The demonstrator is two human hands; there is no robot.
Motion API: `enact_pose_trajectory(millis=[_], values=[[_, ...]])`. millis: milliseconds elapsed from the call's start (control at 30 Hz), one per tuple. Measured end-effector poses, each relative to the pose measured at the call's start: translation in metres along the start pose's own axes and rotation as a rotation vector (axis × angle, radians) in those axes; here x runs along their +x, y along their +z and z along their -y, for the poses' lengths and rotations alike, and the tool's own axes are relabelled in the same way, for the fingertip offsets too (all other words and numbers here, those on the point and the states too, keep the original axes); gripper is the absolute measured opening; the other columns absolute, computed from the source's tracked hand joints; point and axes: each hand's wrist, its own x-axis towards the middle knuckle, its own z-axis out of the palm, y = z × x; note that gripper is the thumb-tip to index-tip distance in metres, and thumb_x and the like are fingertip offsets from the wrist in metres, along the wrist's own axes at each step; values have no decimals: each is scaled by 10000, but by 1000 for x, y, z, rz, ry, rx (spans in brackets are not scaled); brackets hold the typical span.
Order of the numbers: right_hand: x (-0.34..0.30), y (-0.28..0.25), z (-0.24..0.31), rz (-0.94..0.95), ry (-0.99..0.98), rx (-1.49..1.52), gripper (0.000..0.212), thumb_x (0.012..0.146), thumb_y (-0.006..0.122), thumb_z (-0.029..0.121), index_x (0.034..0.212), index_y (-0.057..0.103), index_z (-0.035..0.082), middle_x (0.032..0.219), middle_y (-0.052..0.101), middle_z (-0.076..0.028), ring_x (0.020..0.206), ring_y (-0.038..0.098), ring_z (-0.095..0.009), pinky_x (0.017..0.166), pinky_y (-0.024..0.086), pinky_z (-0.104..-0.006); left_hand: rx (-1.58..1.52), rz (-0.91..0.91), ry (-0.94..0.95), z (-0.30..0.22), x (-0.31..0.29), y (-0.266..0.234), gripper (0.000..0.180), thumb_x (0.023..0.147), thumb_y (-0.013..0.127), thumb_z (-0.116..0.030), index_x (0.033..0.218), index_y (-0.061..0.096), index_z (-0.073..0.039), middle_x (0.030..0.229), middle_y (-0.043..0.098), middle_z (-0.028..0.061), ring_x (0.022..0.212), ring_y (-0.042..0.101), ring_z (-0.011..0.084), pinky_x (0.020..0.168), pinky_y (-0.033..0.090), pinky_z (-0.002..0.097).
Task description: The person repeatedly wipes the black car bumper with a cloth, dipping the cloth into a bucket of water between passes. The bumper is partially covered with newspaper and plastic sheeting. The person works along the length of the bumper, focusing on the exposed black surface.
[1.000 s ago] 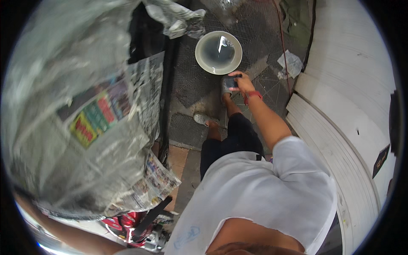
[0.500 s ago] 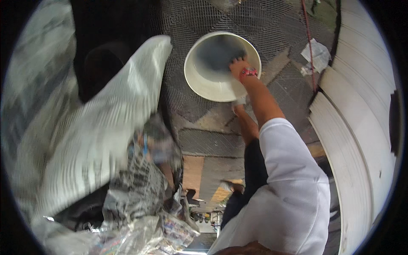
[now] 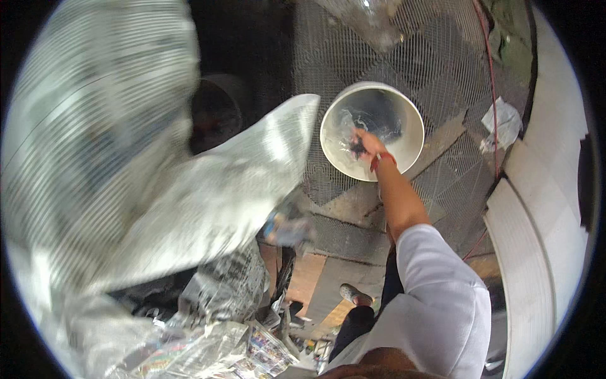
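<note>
A round cream-white bucket (image 3: 328,155) stands on the dark ribbed floor mats, with cloudy water (image 3: 382,114) swirling in it. My right hand (image 3: 369,144), a red band at its wrist, reaches down inside the bucket. Its fingers are closed around a small dark wet thing (image 3: 358,148), whose kind is not clear. Pale streaks and splashes show in the water beside the fingers. My left hand is not in view.
Large shiny pale curved panels (image 3: 252,161) fill the left, with a dark wheel-like round shape (image 3: 218,110) behind. Crumpled clear plastic and printed sheets (image 3: 265,347) lie lower left. A red cord (image 3: 494,107) and white crumpled sheet (image 3: 502,123) lie right, near white ribbed panels (image 3: 521,271).
The view has shifted, so the bucket appears lower and farther right. My right hand has moved left within the bucket; the dark thing now shows in it, and the water is visibly stirred.
</note>
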Motion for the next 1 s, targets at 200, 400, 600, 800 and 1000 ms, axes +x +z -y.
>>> enact_pose_trajectory(millis=[200, 400, 600, 800, 1000], values=[[-196, 65, 67, 205, -213, 197, 467, 1131, 604, 365, 733, 453, 172, 669, 499, -20, 595, 467, -157, 512, 341, -308, -49, -105, -102, 104, -70, -57, 679, 1194, 381, -496, 1673, 462, -22, 1735, 435, 223, 1632, 369, 360, 1357, 258, 477], [-451, 119, 190, 152, -516, 117, 384, 1115, 654, 385, 830, 489, 189, 750, 591, -9, 604, 556, -131, 431, 379, -230, -233, -280, -342, 55, -83, -70, 669, 1181, 423, -501, 1692, 454, -70, 1735, 449, 193, 1617, 401, 350, 1354, 270, 466], [-688, 388, 257, 518, -1061, -3, 255, 1138, 665, 298, 926, 605, 170, 831, 575, 48, 839, 641, -113, 703, 522, -298, -166, -359, -482, -14, -58, -119, 658, 1148, 434, -519, 1641, 513, -90, 1713, 478, 186, 1592, 415, 411, 1291, 281, 656], [-898, 682, 93, 879, -1338, -774, 358, 1150, 628, 336, 1270, 703, 7, 1088, 683, -95, 1102, 696, -195, 856, 628, -408, -189, -749, -167, -37, 9, -88, 572, 1085, 560, -450, 1574, 589, -155, 1651, 558, 88, 1574, 430, 351, 1325, 260, 573], [-925, 795, -64, 981, -1910, -1688, 440, 1072, 613, 304, 1280, 701, -73, 1220, 751, -270, 1033, 768, -314, 967, 584, -453, -224, -615, -244, 66, -120, -66, 568, 1011, 654, -402, 1522, 628, -158, 1580, 610, 109, 1544, 476, 332, 1310, 316, 541]])
